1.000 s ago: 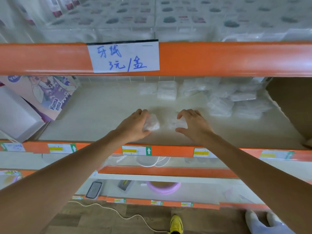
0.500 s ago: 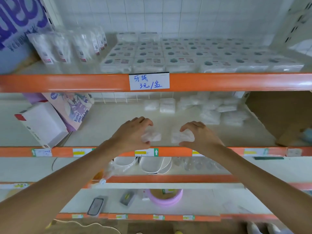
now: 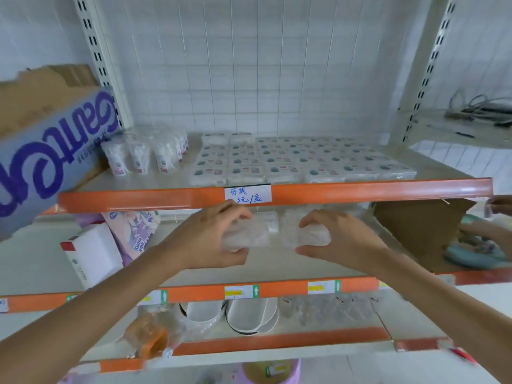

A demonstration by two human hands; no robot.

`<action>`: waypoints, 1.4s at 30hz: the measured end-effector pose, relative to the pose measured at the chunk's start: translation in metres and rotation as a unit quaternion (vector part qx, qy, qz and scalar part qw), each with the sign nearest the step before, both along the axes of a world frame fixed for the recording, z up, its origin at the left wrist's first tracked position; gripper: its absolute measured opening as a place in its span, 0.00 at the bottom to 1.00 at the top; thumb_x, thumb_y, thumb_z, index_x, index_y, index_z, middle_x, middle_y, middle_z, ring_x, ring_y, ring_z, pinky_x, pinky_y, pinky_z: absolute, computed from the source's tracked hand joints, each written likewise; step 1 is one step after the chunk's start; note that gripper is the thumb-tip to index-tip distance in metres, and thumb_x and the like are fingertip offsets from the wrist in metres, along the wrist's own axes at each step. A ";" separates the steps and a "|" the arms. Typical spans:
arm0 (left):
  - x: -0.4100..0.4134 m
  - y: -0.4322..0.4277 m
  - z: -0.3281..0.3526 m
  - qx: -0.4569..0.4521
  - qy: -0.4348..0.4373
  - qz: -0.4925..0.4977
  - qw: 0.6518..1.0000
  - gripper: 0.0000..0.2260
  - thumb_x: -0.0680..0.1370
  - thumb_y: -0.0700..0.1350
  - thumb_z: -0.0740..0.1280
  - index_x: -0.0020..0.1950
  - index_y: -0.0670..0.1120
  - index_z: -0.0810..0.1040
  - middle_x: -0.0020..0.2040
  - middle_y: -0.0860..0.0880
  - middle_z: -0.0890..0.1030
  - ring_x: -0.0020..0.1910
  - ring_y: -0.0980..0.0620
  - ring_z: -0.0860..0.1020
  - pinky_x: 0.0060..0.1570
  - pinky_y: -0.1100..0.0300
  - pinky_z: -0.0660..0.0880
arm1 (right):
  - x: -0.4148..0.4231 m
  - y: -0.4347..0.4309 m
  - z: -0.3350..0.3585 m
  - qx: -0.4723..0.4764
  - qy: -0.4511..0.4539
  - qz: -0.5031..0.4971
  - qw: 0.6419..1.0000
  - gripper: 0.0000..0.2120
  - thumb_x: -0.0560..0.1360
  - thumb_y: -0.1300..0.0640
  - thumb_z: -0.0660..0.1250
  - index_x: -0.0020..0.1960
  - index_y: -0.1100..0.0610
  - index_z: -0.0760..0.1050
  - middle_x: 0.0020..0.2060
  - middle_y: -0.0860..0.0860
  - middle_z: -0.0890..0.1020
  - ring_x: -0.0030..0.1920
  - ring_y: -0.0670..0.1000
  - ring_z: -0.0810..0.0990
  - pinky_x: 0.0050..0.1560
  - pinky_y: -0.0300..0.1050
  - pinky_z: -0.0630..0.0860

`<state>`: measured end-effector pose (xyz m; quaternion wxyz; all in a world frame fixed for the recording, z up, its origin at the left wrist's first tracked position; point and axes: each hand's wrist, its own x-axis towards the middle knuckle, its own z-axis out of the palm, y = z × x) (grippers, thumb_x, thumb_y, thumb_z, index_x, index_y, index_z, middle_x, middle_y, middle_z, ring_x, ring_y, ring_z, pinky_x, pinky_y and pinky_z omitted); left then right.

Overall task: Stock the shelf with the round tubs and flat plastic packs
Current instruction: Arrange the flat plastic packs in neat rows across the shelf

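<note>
My left hand point(image 3: 213, 239) grips a clear flat plastic pack point(image 3: 250, 236) with white contents, lifted above the middle shelf point(image 3: 266, 267). My right hand point(image 3: 340, 239) grips a second such pack point(image 3: 314, 236) beside it. Both packs hang just below the orange rail point(image 3: 360, 189) of the upper shelf. On that upper shelf lie rows of flat packs point(image 3: 304, 162) and several round clear tubs point(image 3: 138, 156) at the left. More packs at the back of the middle shelf are mostly hidden behind my hands.
A blue-and-purple printed carton point(image 3: 50, 159) stands at the upper left. A white box point(image 3: 91, 253) and a purple pack point(image 3: 133, 234) lean at the middle shelf's left. A brown cardboard box point(image 3: 421, 231) sits at right, with another person's hand point(image 3: 498, 206) beyond it. Bowls point(image 3: 243, 314) fill the lower shelf.
Both hands have lifted their packs off the middle shelf and raised them toward the upper rail. The view has tilted upward, showing the upper shelf and wall.
</note>
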<state>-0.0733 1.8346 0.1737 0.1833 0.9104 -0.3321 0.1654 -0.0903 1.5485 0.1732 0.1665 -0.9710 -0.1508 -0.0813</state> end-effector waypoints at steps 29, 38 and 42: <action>0.193 -0.074 0.108 -0.063 0.080 0.067 0.993 0.27 0.72 0.50 0.75 0.68 0.54 0.69 0.63 0.59 0.72 0.62 0.60 0.71 0.64 0.60 0.69 | 0.197 -0.072 0.109 -0.039 -0.017 0.019 0.999 0.31 0.69 0.33 0.71 0.67 0.44 0.68 0.58 0.42 0.75 0.55 0.44 0.74 0.51 0.40 0.69; 0.261 -0.088 0.097 -0.117 0.086 0.098 0.985 0.30 0.71 0.53 0.77 0.68 0.54 0.68 0.64 0.57 0.73 0.63 0.61 0.71 0.66 0.59 0.67 | 0.245 -0.081 0.103 0.023 0.082 0.090 0.992 0.31 0.68 0.30 0.68 0.67 0.43 0.69 0.58 0.39 0.73 0.59 0.40 0.73 0.60 0.38 0.70; 0.276 -0.094 0.091 -0.116 0.113 0.099 0.982 0.31 0.70 0.53 0.77 0.69 0.56 0.67 0.63 0.58 0.75 0.63 0.61 0.71 0.62 0.62 0.67 | 0.267 -0.068 0.121 0.143 0.079 0.062 0.985 0.20 0.77 0.36 0.61 0.58 0.50 0.77 0.51 0.47 0.81 0.53 0.47 0.79 0.54 0.43 0.75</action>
